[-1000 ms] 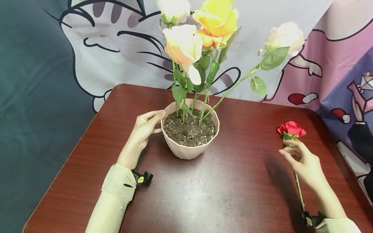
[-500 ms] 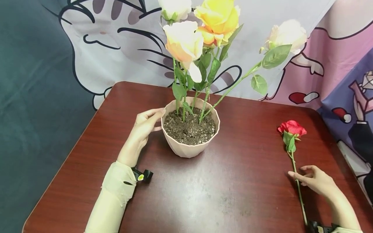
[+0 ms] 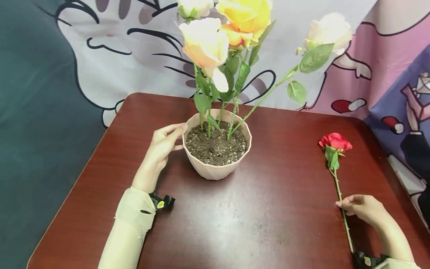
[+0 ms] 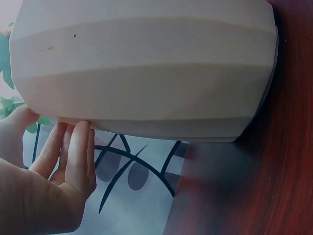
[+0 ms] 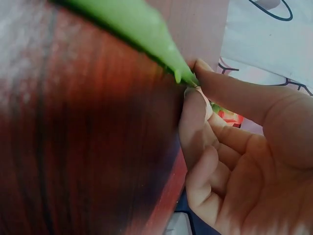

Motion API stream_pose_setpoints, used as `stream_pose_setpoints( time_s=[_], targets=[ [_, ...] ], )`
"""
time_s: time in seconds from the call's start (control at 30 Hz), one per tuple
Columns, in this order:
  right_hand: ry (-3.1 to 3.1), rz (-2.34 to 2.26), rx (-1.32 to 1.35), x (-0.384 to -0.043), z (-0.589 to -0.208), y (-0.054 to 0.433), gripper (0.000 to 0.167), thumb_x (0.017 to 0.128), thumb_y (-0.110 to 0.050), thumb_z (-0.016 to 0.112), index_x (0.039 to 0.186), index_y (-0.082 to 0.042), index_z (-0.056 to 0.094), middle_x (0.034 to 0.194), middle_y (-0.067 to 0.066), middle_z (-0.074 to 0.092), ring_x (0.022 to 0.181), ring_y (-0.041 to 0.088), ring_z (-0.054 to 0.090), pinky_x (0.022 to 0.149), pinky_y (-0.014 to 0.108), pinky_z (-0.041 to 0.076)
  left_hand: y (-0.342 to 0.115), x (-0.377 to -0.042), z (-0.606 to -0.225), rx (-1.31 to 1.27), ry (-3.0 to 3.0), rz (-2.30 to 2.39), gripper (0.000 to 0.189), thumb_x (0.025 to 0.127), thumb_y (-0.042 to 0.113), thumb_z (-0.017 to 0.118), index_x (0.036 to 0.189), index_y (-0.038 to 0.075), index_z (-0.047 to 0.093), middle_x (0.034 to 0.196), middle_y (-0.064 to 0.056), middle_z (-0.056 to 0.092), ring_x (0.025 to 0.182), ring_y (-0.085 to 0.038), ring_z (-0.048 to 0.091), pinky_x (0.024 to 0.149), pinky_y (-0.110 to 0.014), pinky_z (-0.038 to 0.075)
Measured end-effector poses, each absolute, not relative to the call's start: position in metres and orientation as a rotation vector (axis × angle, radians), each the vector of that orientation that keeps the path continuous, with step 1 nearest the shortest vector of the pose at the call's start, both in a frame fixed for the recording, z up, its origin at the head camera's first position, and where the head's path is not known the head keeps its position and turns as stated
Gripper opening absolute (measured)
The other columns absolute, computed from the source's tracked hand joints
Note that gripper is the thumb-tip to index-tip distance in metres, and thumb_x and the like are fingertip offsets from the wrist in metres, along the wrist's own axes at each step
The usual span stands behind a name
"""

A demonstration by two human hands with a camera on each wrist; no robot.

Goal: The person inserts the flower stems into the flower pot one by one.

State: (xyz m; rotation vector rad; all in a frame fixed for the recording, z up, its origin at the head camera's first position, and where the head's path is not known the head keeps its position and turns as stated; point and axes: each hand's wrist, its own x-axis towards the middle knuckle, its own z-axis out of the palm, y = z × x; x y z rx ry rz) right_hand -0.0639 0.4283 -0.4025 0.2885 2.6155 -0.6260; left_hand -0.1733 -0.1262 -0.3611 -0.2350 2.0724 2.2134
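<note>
My left hand (image 3: 163, 144) pinches the left rim of a pale pink faceted flowerpot (image 3: 215, 171), thumb over the edge and fingers against the outer wall, as the left wrist view also shows. Dark soil (image 3: 216, 149) fills the pot. Out of it stand a yellow rose (image 3: 246, 18), a peach rose (image 3: 205, 43) and white roses, one white rose (image 3: 329, 31) leaning far right. At the right, a red rose (image 3: 335, 142) lies lengthwise on the table. My right hand (image 3: 366, 209) pinches its green stem (image 5: 146, 34) between thumb and forefinger, below the leaves.
The brown wooden table (image 3: 268, 209) ends at a curtain (image 3: 134, 71) printed with a cartoon cat, close behind the flowers. A dark green cloth (image 3: 40, 112) hangs at the left. Each wrist wears a small black camera, such as the left wrist camera (image 3: 164, 203).
My right hand has moved from near the red bloom down along the stem, and its thumb and forefinger have come together on it. The left hand stays on the pot's rim.
</note>
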Motion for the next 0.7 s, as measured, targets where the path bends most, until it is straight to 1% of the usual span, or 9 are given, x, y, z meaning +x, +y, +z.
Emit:
stream_pose_setpoints(
  time_s=[0.1,0.3,0.4,0.47,0.53,0.63,0.7],
  targets=[
    [2.627,-0.645,0.24,-0.071,-0.401,0.426,0.038,0.087,-0.037,0.064,0.092,0.001,0.068,0.079,0.008,0.071,0.068,0.009,0.063,0.059,0.027,0.042,-0.131,-0.171,-0.361,-0.257,2.079,2.231,0.041,0.087,0.027,0.066,0.12,0.003,0.062,0.097,0.005,0.064,0.084,-0.006,0.061,0.063,-0.023,0.056],
    [2.602,-0.705,0.24,-0.071,-0.4,0.426,0.035,0.089,-0.029,0.063,0.092,0.005,0.067,0.079,0.01,0.071,0.068,0.011,0.065,0.061,0.025,0.044,-0.134,-0.169,-0.362,-0.251,2.082,2.225,0.041,0.087,0.029,0.066,0.12,0.003,0.062,0.097,0.008,0.065,0.086,-0.006,0.061,0.063,-0.022,0.056],
    [2.551,-0.78,0.226,-0.066,-0.402,0.427,0.034,0.094,-0.025,0.056,0.096,0.008,0.064,0.083,0.01,0.07,0.069,0.01,0.065,0.06,0.025,0.044,-0.131,-0.171,-0.362,-0.234,2.079,2.221,0.041,0.088,0.028,0.066,0.12,0.003,0.061,0.098,0.007,0.065,0.086,-0.007,0.061,0.064,-0.023,0.056],
    [2.509,-0.854,0.214,-0.063,-0.403,0.428,0.034,0.096,-0.022,0.052,0.1,0.01,0.061,0.086,0.008,0.069,0.071,0.008,0.065,0.059,0.025,0.044,-0.129,-0.172,-0.361,-0.222,2.075,2.221,0.041,0.088,0.028,0.066,0.12,0.003,0.061,0.099,0.006,0.064,0.086,-0.007,0.061,0.064,-0.023,0.056],
    [2.469,-0.927,0.214,-0.06,-0.405,0.428,0.034,0.097,-0.021,0.049,0.104,0.011,0.059,0.085,0.003,0.068,0.072,0.007,0.064,0.06,0.026,0.045,-0.127,-0.173,-0.361,-0.218,2.074,2.221,0.04,0.088,0.027,0.065,0.12,0.003,0.062,0.1,0.005,0.064,0.086,-0.007,0.061,0.063,-0.023,0.056],
    [2.427,-1.03,0.232,-0.059,-0.406,0.427,0.036,0.097,-0.022,0.051,0.11,0.011,0.056,0.083,-0.006,0.068,0.074,0.004,0.062,0.062,0.026,0.046,-0.125,-0.174,-0.361,-0.219,2.072,2.219,0.038,0.088,0.027,0.065,0.119,0.004,0.062,0.1,0.005,0.064,0.086,-0.007,0.06,0.063,-0.023,0.056],
    [2.422,-1.106,0.228,-0.06,-0.406,0.425,0.029,0.097,-0.021,0.052,0.11,0.003,0.059,0.081,-0.011,0.067,0.073,0.003,0.061,0.061,0.025,0.046,-0.126,-0.174,-0.361,-0.22,2.072,2.22,0.038,0.088,0.027,0.065,0.118,0.004,0.062,0.099,0.005,0.064,0.087,-0.007,0.06,0.063,-0.024,0.056]
  ],
)
